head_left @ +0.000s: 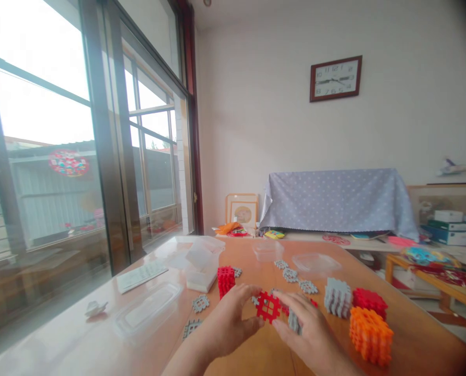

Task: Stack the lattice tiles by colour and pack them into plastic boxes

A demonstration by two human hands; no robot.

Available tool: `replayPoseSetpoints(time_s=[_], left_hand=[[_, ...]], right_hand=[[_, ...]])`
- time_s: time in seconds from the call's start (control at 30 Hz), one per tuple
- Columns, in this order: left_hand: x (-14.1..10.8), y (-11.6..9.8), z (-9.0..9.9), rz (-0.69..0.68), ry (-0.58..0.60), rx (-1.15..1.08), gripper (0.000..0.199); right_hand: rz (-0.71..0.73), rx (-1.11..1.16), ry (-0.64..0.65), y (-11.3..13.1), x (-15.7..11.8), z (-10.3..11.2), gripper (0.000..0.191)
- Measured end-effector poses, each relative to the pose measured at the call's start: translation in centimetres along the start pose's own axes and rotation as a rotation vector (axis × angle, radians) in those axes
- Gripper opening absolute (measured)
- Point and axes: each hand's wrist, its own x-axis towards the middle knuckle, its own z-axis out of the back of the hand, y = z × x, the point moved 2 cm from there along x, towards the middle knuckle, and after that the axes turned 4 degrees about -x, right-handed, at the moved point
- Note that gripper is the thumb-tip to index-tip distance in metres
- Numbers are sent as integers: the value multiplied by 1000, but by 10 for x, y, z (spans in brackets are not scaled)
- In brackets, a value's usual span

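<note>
Between my two hands, above the table's near part, a red notched square piece (268, 307) with a window-like centre faces me. My left hand (233, 318) pinches its left edge between thumb and fingers. On its right side, my right hand (299, 324) grips it the same way. Grey pieces (294, 321) show partly beside my right palm. A red stack (225, 281) stands beyond my left hand. Right of my right hand are a grey stack (337, 297), a red stack (369, 303) and an orange stack (371, 335).
Loose grey pieces (290, 275) lie on the wooden table (252, 360). Clear plastic lids (149, 312) and containers (267, 251) sit at the left and back, with a white keyboard-like object (142, 277). A crumpled scrap (95, 308) lies far left.
</note>
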Motion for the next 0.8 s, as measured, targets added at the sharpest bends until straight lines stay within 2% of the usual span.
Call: replayPoseSetpoints(time_s=[0.1,0.23,0.33,0.47,0.63,0.8], left_hand=[[1,5,10,-12,-61,75,40],[9,22,35,-35,-265,184,40],[18,37,58,-5,-410,266,37],[28,57,81,93,-504,339,41],[37,72,88,183,-540,285,40],[38,78,84,246,-575,95,43]], right_hand=[[-18,44,7,-1,-2,2,47],[-54,58,-119,-8,-5,10,46],[-61,42,-211,-14,-7,13,42],[-47,20,-283,-21,-7,12,39],[-60,24,-325,-20,-7,14,38],[-78,31,-363,-15,-6,18,39]])
